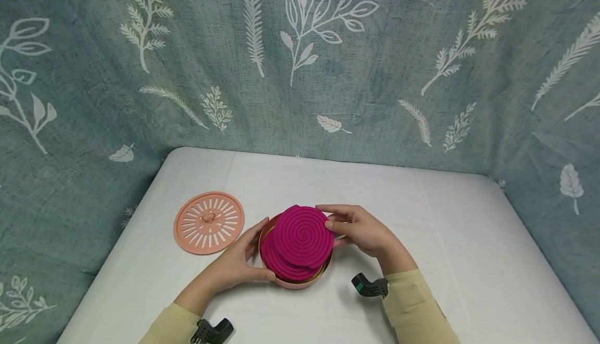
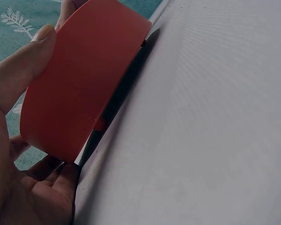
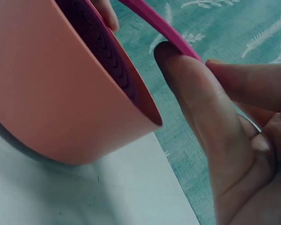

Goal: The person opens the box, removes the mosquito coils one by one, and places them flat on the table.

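Note:
My right hand (image 1: 364, 231) pinches the edge of a magenta round coaster (image 1: 303, 236) with a spiral pattern. In the right wrist view, the coaster (image 3: 159, 26) is tilted up above the container's rim, between thumb and fingers. Beneath it, another magenta spiral coaster (image 1: 281, 270) lies inside a round salmon-pink container (image 1: 294, 285). My left hand (image 1: 236, 267) holds the container's left side, thumb at the near side and fingers toward the far side. The left wrist view shows the container's smooth outer wall (image 2: 79, 79) in that grip. How many coasters lie inside cannot be seen.
Left of the container, a round salmon-pink slotted lid (image 1: 208, 223) with a small central handle lies flat on the white-covered table (image 1: 422, 219). A teal leaf-patterned curtain (image 1: 300, 110) hangs behind the table and along its sides.

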Tool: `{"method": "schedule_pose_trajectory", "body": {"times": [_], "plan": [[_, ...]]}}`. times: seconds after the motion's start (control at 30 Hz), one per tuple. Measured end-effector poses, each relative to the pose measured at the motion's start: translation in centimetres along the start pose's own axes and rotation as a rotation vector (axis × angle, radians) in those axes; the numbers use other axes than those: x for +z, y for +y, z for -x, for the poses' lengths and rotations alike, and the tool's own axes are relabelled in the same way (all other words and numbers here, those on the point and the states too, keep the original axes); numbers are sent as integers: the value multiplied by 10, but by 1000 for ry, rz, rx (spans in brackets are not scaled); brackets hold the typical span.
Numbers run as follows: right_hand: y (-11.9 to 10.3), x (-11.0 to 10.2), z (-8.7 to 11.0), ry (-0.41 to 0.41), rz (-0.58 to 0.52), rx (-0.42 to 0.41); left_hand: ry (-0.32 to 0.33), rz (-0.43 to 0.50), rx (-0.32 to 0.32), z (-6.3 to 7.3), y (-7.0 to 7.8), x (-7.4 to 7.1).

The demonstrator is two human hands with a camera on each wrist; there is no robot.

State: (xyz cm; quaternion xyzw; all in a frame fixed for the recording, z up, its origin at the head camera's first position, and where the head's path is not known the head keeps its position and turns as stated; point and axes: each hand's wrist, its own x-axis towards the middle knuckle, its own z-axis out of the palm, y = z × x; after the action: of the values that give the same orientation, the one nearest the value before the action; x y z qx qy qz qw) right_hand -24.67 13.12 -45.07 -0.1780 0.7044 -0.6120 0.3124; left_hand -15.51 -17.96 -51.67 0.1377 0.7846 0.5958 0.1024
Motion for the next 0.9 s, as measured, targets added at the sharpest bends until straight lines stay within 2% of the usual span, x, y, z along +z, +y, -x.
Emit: {"method": "schedule_pose_trajectory", "body": {"times": [0.5,0.9], "plan": [[5,-19,4,114,-98,-59,1,-3,-19,0,1,1],[14,-29,4,213,-157,-48,-8,36,-3,1,1,2]]}}
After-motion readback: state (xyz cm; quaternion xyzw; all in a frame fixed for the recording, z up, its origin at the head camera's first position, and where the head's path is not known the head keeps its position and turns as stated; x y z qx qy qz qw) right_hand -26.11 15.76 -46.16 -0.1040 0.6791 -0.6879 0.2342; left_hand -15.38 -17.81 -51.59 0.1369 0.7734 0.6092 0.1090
